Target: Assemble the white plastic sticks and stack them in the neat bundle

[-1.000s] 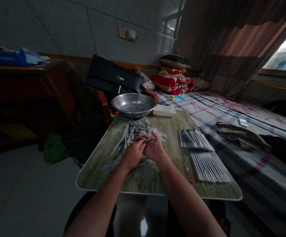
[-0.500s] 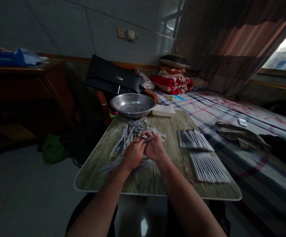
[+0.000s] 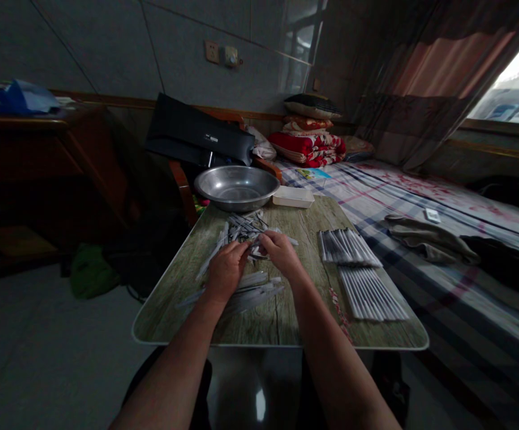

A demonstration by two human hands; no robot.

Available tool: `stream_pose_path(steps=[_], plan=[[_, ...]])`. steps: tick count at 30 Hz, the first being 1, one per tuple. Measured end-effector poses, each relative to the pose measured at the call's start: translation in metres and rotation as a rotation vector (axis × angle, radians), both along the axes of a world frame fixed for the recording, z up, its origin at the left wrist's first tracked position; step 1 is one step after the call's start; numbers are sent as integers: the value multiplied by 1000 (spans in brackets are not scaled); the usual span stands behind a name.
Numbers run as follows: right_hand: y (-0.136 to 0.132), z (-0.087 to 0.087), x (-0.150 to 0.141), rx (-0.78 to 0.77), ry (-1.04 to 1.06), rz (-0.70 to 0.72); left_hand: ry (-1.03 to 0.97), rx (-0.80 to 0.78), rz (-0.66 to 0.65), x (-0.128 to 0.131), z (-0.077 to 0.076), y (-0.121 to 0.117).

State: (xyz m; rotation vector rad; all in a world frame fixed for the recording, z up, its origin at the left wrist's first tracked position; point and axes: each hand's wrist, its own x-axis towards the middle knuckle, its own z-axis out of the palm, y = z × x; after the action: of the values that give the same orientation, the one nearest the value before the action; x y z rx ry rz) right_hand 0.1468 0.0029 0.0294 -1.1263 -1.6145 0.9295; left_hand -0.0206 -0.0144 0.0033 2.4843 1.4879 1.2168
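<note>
My left hand (image 3: 226,272) and my right hand (image 3: 281,254) are close together over the middle of the wood-look table (image 3: 281,325). Both hands are curled, and the fingers bend down toward each other. My fingers are at the edge of a messy pile of thin white plastic sticks (image 3: 241,230). I cannot tell if either hand is holding a stick.

A smaller bunch of loose sticks (image 3: 250,295) lies just below my hands, nearer the front edge of the table. By the right edge are two neat rows of sticks, all lying side by side. The closer row (image 3: 371,292) is just in front of the farther row (image 3: 344,246).

At the back edge sits a big steel bowl (image 3: 236,188), empty as far as I can see. A white plastic box (image 3: 292,196) sits just beside it.

Past the table on the right is a bed with a checked sheet (image 3: 420,292), and a folded cloth (image 3: 429,239) lies on it. Red blankets (image 3: 306,149) are piled at the far end of the bed. A black bag (image 3: 196,140) leans on a wooden chair behind the bowl.
</note>
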Motion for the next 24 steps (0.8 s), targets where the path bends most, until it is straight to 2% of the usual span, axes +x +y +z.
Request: stream_pose_path(steps=[5, 8, 11, 17, 19, 21, 24], plan=[[-30, 47, 16, 57, -505, 159, 83, 176, -91, 4, -2, 0], [-57, 58, 36, 8, -697, 121, 80, 266, -84, 7, 0, -4], [-88, 48, 76, -26, -759, -99, 36, 272, -32, 6, 5, -7], [-163, 0, 199, -100, -804, -585, -38, 283, 41, -10, 10, -7], [-184, -12, 232, -165, -860, -765, -53, 277, 48, -15, 10, -7], [-199, -19, 255, -258, -979, -861, -66, 265, 58, -18, 10, -7], [-207, -23, 271, -318, -1120, -928, -91, 242, 74, -21, 9, -6]])
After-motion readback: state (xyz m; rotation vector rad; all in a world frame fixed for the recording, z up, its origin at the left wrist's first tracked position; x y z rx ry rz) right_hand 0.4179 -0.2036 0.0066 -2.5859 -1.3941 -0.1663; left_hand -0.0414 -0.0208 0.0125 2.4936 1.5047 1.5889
